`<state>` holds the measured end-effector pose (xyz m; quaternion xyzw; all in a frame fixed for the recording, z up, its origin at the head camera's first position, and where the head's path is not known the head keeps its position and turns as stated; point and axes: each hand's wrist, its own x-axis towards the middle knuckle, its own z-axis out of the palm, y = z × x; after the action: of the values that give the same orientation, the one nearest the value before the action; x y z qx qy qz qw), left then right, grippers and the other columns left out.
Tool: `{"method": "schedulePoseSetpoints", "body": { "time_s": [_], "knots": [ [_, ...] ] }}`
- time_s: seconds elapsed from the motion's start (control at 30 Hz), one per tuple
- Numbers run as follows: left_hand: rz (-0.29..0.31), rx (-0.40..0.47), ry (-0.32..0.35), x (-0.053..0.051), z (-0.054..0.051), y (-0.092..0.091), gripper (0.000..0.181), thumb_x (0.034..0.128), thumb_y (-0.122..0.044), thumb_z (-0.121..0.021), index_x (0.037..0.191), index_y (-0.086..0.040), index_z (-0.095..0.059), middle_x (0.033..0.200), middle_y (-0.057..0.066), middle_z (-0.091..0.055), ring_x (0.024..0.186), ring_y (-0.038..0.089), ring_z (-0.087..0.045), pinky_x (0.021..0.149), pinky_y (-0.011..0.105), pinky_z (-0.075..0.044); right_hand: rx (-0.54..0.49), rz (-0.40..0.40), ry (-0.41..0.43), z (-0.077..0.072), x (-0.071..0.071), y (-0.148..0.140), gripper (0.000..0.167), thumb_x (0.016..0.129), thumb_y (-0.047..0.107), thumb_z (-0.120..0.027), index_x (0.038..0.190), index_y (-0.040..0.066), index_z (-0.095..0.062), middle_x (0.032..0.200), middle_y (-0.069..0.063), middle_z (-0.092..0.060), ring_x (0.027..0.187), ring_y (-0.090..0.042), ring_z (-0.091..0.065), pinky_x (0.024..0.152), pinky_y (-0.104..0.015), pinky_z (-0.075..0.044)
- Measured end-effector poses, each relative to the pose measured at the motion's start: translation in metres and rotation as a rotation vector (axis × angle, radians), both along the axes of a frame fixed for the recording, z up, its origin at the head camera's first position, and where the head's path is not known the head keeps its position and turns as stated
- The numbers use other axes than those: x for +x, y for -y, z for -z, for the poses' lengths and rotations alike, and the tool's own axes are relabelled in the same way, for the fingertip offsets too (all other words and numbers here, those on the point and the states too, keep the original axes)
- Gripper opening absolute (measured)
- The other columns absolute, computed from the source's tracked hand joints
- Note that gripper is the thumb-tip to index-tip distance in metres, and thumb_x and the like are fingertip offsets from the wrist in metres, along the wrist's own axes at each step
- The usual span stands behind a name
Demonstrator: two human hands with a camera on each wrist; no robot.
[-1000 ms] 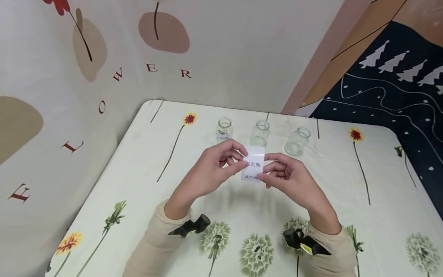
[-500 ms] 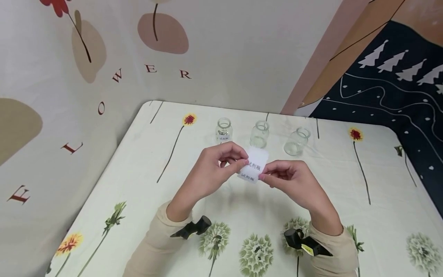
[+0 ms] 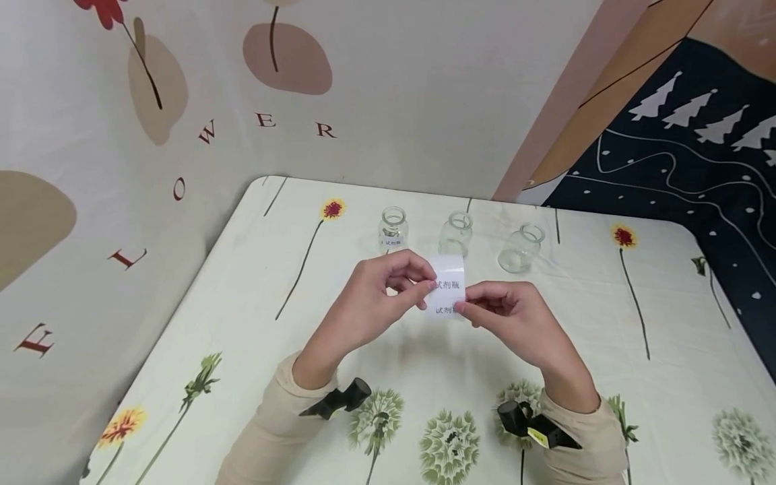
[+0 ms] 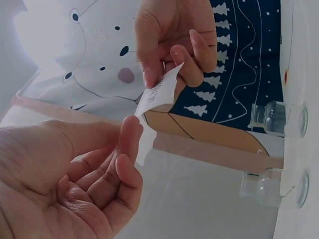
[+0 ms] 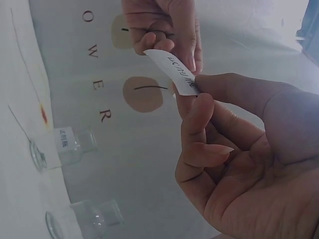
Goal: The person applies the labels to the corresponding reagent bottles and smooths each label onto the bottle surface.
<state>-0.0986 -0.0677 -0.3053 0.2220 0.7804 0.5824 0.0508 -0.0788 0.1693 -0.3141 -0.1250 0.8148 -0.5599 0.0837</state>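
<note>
A small white label sheet (image 3: pixel 447 269) with two lines of printed black characters is held up over the table between both hands. My left hand (image 3: pixel 378 289) pinches its left edge between thumb and fingertips. At the lower right corner, my right hand (image 3: pixel 512 310) pinches it the same way. In the left wrist view the sheet (image 4: pixel 162 93) looks bent. Behind the hands stand three clear glass bottles: a left bottle (image 3: pixel 393 228) bearing a printed label, a middle bottle (image 3: pixel 456 232) partly covered by the sheet, and a right bottle (image 3: pixel 521 249).
A white floral cloth (image 3: pixel 254 283) covers the table. A printed wall hanging (image 3: pixel 412 135) rises behind its far edge, and a dark patterned one (image 3: pixel 673 155) stands at the right. Black wrist cameras sit at both sleeves.
The sheet tilted half a second ago and is upright again now. My right hand has shifted slightly downward along its edge. The bottles have not moved.
</note>
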Motion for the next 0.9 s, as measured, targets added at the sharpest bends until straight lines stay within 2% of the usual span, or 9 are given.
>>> {"method": "schedulePoseSetpoints", "body": {
  "time_s": [0.1, 0.27, 0.33, 0.5, 0.73, 0.9],
  "knots": [
    [0.006, -0.06, -0.047, 0.0012, 0.0011, -0.0001, 0.004, 0.0969, -0.014, -0.074, 0.1, -0.015, -0.072, 0.085, -0.007, -0.071, 0.071, 0.01, -0.066, 0.067, 0.031, -0.05, -0.005, -0.004, -0.023, 0.0005, 0.0006, -0.0002, 0.008, 0.096, 0.007, -0.073, 0.099, 0.001, -0.078, 0.077, -0.006, -0.065, 0.066, -0.02, -0.058, 0.062, -0.026, -0.046],
    [-0.017, -0.207, -0.256, 0.0036, 0.0041, -0.003, 0.007, 0.0929, -0.019, -0.08, 0.1, -0.018, -0.079, 0.089, -0.013, -0.071, 0.077, 0.004, -0.06, 0.066, 0.026, -0.048, -0.009, -0.013, -0.048, 0.0004, 0.0019, -0.0006, 0.009, 0.096, 0.006, -0.073, 0.1, 0.002, -0.079, 0.078, -0.008, -0.065, 0.066, -0.018, -0.059, 0.062, -0.027, -0.047],
    [-0.014, -0.23, -0.322, 0.0046, 0.0046, -0.0042, 0.01, 0.0911, -0.019, -0.082, 0.101, -0.016, -0.081, 0.093, -0.013, -0.072, 0.079, 0.005, -0.059, 0.066, 0.024, -0.048, -0.014, -0.017, -0.056, 0.0007, 0.0023, -0.001, 0.009, 0.097, 0.006, -0.072, 0.1, 0.003, -0.079, 0.077, -0.008, -0.064, 0.065, -0.018, -0.058, 0.062, -0.027, -0.046],
    [0.02, -0.223, -0.406, 0.0047, 0.0042, -0.0062, 0.011, 0.0918, -0.019, -0.081, 0.102, -0.014, -0.082, 0.091, -0.011, -0.073, 0.081, 0.005, -0.06, 0.07, 0.023, -0.048, -0.04, -0.05, -0.084, 0.002, 0.003, -0.0025, 0.008, 0.097, 0.006, -0.072, 0.099, 0.005, -0.08, 0.073, -0.005, -0.061, 0.062, -0.018, -0.055, 0.059, -0.029, -0.045],
    [0.062, -0.195, -0.523, 0.0013, 0.0055, -0.0067, 0.01, 0.0913, -0.017, -0.081, 0.101, -0.014, -0.083, 0.09, -0.01, -0.076, 0.084, 0.004, -0.064, 0.078, 0.024, -0.048, -0.076, -0.1, -0.134, 0.0019, 0.0028, -0.0043, 0.012, 0.097, 0.001, -0.07, 0.101, 0.004, -0.08, 0.076, -0.005, -0.065, 0.063, -0.019, -0.056, 0.057, -0.029, -0.046],
    [0.078, -0.172, -0.566, 0.0004, 0.0063, -0.0074, 0.009, 0.0913, -0.016, -0.081, 0.1, -0.014, -0.084, 0.091, -0.009, -0.077, 0.087, 0.006, -0.067, 0.081, 0.023, -0.049, -0.074, -0.11, -0.169, 0.001, 0.0032, -0.0046, 0.013, 0.097, 0.0, -0.069, 0.102, 0.004, -0.081, 0.079, -0.006, -0.067, 0.065, -0.018, -0.058, 0.058, -0.028, -0.048]
  ]
}}
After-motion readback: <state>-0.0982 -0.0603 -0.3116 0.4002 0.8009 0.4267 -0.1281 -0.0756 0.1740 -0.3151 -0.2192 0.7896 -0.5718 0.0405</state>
